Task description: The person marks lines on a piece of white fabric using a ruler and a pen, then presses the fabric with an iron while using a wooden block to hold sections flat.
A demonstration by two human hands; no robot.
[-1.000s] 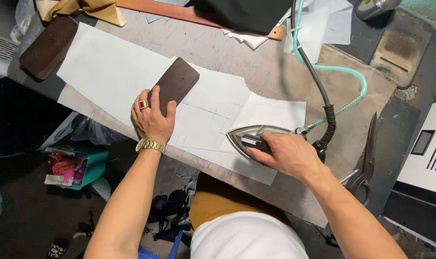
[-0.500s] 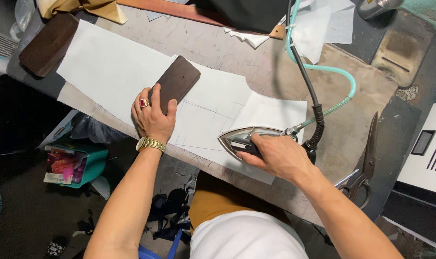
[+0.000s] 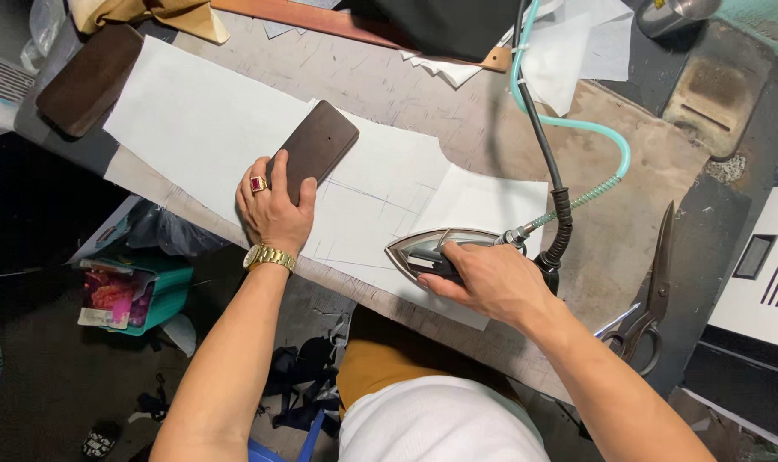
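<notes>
The right hand was wrapped tight around the handle of the steam iron, soleplate flat on the near right corner of the white fabric panel. The left hand lay spread, fingers on a dark wooden block mid-panel, likely pinning the cloth flat. Scissors sat well right of the panel.

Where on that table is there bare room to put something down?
One bare patch lies at the table's far side, between the white sheet and the brown strip. Another lies right of the iron, between hose and scissors. It is crowded in the middle, where the left hand presses a dark block and the right hand grips the iron.
</notes>
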